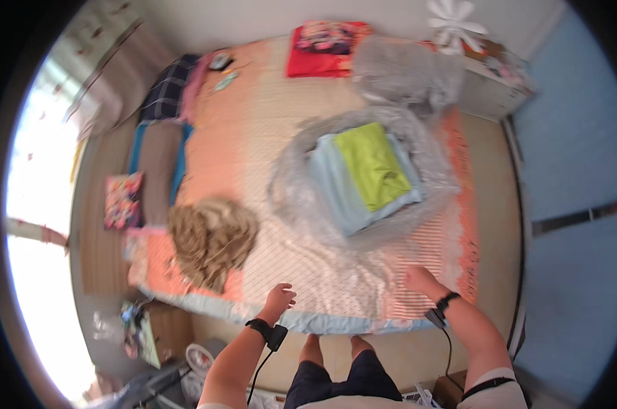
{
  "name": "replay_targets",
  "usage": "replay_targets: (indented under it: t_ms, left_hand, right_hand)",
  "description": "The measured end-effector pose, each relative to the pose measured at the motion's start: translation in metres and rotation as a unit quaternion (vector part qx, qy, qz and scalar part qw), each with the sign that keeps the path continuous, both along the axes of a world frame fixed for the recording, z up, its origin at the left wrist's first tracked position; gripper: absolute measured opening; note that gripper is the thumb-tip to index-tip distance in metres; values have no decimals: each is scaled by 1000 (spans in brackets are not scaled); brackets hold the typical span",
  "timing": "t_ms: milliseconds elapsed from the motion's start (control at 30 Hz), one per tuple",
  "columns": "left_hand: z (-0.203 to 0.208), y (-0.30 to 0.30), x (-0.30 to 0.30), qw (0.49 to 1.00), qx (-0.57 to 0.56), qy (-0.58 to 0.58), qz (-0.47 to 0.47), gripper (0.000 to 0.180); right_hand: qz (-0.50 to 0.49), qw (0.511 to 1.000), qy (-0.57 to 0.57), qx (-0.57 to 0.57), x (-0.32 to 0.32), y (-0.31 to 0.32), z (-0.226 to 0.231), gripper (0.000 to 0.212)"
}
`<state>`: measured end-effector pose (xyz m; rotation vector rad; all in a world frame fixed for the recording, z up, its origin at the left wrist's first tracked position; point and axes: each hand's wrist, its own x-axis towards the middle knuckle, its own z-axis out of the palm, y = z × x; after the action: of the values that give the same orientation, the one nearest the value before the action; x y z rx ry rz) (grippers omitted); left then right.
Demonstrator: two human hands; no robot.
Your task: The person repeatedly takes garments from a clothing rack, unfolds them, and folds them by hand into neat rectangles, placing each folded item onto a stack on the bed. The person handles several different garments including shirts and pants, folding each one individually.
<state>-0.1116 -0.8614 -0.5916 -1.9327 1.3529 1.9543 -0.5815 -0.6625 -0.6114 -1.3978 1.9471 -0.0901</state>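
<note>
My left hand (280, 300) is over the near edge of the bed, its fingers apart and slightly bent, holding nothing. My right hand (423, 280) is farther right, above the striped part of the bedspread (308, 273). Its fingers look curled in and are blurred; whether anything is in them I cannot make out. Beyond both hands lies a clear plastic bag (291, 180), spread out around a folded light blue cloth (332, 187). A folded lime green cloth (366, 163) rests on top of the blue one. To the left is a crumpled brown cloth (213, 235).
Another plastic bag (407, 71) and red folded fabric (308, 63) lie at the far end. A grey-brown rolled cloth (160, 163), a patterned cushion (123, 201) and a dark checked pillow (168, 88) line the left side. A white cabinet (489, 92) stands far right.
</note>
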Motion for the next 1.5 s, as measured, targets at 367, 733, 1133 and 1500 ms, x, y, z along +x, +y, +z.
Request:
replay_targets:
  t_ms: [367,733,1133,1500]
  left_hand:
    - [-88,-27,243,954,-248,-170,5,36]
    - [-114,-199,269,870,-435,-226,-57,64]
    - [-152,-74,299,903,-408,-124,-51,57]
    - [-135,48,323,953,-244,-146,105,53]
  right_hand:
    - [-42,976,-56,204,108,121,-29,20]
    - [-153,984,66,-63,208,-49,21,20]
    - [-59,924,268,-268,83,-416,-116,23]
    - [-132,941,132,-284,102,-396,-62,17]
